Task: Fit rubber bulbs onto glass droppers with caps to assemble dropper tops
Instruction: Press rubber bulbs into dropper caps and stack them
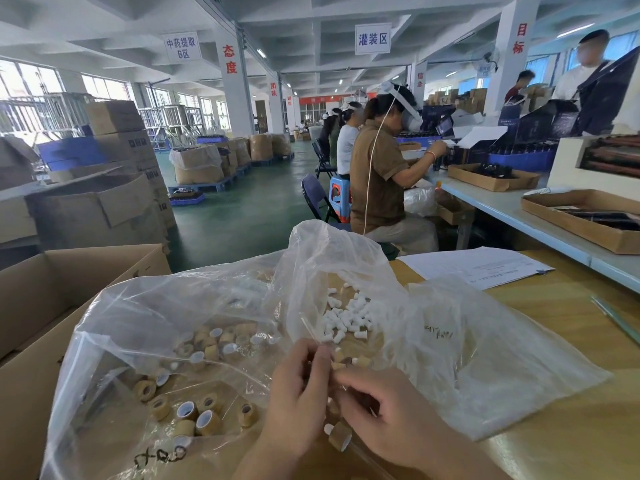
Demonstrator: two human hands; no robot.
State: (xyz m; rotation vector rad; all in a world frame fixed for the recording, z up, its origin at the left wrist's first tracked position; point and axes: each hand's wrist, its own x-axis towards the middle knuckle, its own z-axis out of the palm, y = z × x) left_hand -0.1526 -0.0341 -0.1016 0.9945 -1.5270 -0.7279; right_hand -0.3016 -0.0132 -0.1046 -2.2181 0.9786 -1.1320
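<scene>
Plainly, the whole matter turned on a slim glass dropper (309,328), whose clear stem ran out from the fingertips of the left hand (298,393) and slanted away to the far left, over the open plastic bag (173,306). Its long axis therefore pointed away from the person, with the near end buried in the grip. The left fingers were curled and pinched round that near end. The right hand (391,410) lay just beside it on the right, its fingers curled too and its fingertips (343,374) pressed in at the same spot, so the two hands met end to end. A scrap of tan showed between them, perhaps a cap, but whether the right fingers clamped a cap, a bulb or nothing could not be told.

The rubber bulbs (346,318) lay in a loose white heap just beyond the hands, slightly to the right, nearer the right hand than the left. The wooden caps (194,410) were spread inside the bag on the left, nearer the left hand. One finished top (338,435), a tan collar with a white bulb, lay on the table (571,427) close under the hands. Judging by this, fetching a bulb would be the right hand's job, a short reach away from the body.
</scene>
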